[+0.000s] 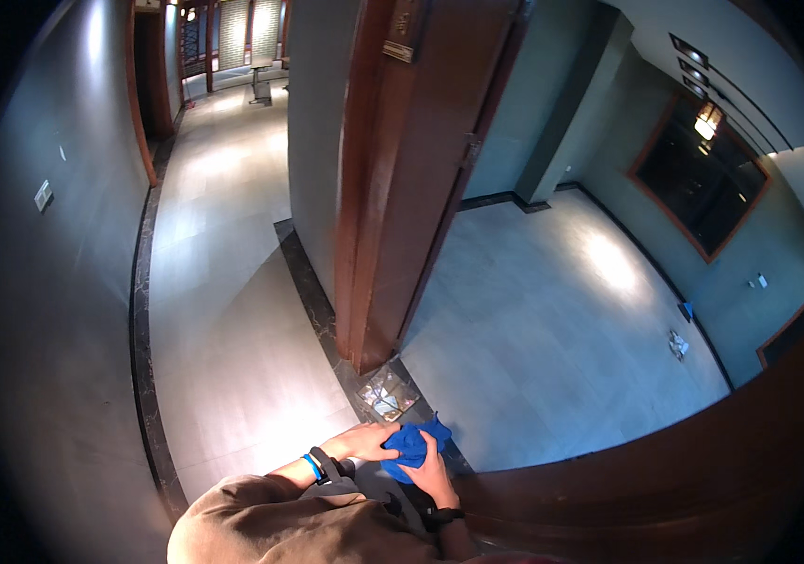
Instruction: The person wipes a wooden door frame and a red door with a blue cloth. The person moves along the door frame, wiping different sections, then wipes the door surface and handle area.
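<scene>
A bunched blue cloth [409, 446] is held between both hands in front of the body, above the dark stone threshold. My left hand [366, 442] grips its left side, and my right hand [431, 472] closes on its lower right side with the thumb on top. Bands circle both wrists. Just beyond the hands, a square, transparent-looking container [388, 393] with mixed bits inside rests at the foot of the brown door frame [388, 211]. Parts of the cloth lie hidden under the fingers.
Left of the frame runs a tiled corridor [232, 282] beside a grey wall [63, 282], with a small table [261, 65] far off. On the right, the room's floor [550, 338] holds a crumpled pale item [678, 345] and a small blue object [686, 311] by the wall.
</scene>
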Motion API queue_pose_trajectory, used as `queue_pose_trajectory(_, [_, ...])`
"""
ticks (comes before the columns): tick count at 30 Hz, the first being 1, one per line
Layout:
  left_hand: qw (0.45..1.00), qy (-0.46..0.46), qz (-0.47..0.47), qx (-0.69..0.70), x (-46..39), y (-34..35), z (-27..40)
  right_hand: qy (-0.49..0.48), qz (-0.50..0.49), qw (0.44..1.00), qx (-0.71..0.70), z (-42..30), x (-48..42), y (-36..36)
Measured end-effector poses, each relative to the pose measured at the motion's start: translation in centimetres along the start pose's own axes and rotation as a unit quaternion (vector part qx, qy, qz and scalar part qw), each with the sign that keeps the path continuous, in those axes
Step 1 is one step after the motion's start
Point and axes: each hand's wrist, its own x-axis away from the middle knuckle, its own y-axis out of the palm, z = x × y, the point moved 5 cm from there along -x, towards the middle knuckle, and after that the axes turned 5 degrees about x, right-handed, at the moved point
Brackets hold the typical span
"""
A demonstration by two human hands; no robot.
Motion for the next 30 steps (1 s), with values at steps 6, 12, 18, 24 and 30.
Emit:
queue_pose_trajectory(6, [0.981,-0.001,0.192,0.024,1.7,-12.2,0.0,-0.042,0.028,0.999,-0.009,-5.7,-12.0,2.2])
queue_pose_trajectory(12, [0.889,0.105,0.441,0.071,-2.7,-18.8,-1.3,-0.134,0.140,0.981,-0.019,-9.1,-21.9,1.6])
queue_pose_trajectory(18, [0.790,0.212,0.576,0.001,-9.3,-32.2,4.9,-0.232,0.203,0.950,-0.052,-15.7,-36.6,-4.4])
queue_pose_trajectory(24, [0.631,0.274,0.706,-0.169,-12.7,-47.1,14.9,-0.323,0.266,0.904,0.088,-28.0,-50.3,-12.4])
queue_pose_trajectory(30, [0.716,0.218,0.654,-0.111,-17.1,-50.1,6.1,-0.373,0.244,0.894,0.041,-23.3,-56.8,-7.9])
